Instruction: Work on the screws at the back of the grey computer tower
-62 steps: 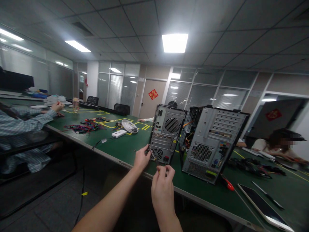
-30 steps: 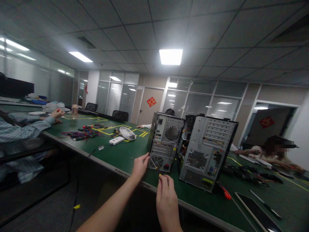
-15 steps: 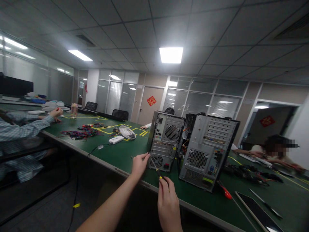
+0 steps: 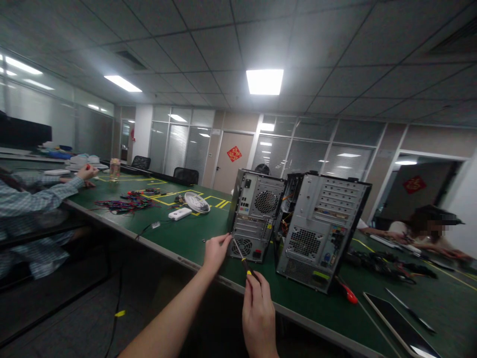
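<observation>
In my right hand (image 4: 258,303) is a screwdriver (image 4: 246,265) with a black and yellow handle, its thin shaft slanting up and left to the rear lower-left edge of a computer case (image 4: 253,226). My left hand (image 4: 216,253) is closed, fingertips pinched at that same edge beside the screwdriver's tip. What the left fingers pinch, if anything, is too small to make out. The case stands upright, its rear panel with a fan grille and ports facing me. A second, larger computer case (image 4: 316,233) with an opened side stands just to its right.
A red-handled tool (image 4: 349,293), a tablet-like device (image 4: 397,323) and a thin dark tool (image 4: 410,311) lie to the right. Cables (image 4: 126,204), a white power strip (image 4: 179,214) and a round dish (image 4: 197,202) are on the left. Co-workers sit at both sides of the green table (image 4: 179,243).
Both hands and the screwdriver stay at nearly the same spot on the case; the screwdriver's handle has shifted very slightly. The far person's hand behind the case has gone from view.
</observation>
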`<state>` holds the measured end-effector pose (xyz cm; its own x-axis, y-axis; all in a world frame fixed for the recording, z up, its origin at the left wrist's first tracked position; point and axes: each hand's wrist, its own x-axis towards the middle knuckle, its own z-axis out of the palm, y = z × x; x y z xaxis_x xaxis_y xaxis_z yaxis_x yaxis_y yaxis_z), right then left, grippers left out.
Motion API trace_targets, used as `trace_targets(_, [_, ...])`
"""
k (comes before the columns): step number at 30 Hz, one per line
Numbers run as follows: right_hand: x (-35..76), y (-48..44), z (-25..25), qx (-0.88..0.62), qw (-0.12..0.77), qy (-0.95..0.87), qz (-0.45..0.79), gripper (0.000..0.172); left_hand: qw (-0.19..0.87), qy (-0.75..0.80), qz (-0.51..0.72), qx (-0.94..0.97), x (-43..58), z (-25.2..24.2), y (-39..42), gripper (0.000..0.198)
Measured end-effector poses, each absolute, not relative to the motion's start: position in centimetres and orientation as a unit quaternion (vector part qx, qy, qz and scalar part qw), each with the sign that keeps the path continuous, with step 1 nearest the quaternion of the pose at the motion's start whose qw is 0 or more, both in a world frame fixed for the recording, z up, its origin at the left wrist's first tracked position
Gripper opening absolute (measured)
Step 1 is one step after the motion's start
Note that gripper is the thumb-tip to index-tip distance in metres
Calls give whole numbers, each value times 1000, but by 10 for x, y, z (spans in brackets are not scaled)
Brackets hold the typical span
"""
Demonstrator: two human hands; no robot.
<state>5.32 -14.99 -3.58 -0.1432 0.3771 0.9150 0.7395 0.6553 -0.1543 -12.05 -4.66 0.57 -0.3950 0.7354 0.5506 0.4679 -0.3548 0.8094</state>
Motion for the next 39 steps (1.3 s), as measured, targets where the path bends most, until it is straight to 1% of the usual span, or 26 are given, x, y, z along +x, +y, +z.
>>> trace_targets(11, [48, -149, -36, -374, 551, -727, -167, 27, 103, 549, 628, 542, -121, 3, -46, 26])
trace_targets(21, [44, -151, -34, -390, 549, -721, -162, 29, 112, 550, 625, 542, -121, 1, -46, 26])
trace_targets(28, [49, -152, -34, -386, 533, -730, -182, 28, 106, 551, 624, 544, -121, 1, -44, 26])
trace_targets(35, [57, -151, -31, -376, 495, -751, -222, 32, 115, 556, 622, 539, -120, 2, -45, 26])
trace_targets(39, [59, -153, -27, -379, 474, -766, -211, 34, 113, 558, 618, 542, -120, 4, -46, 26])
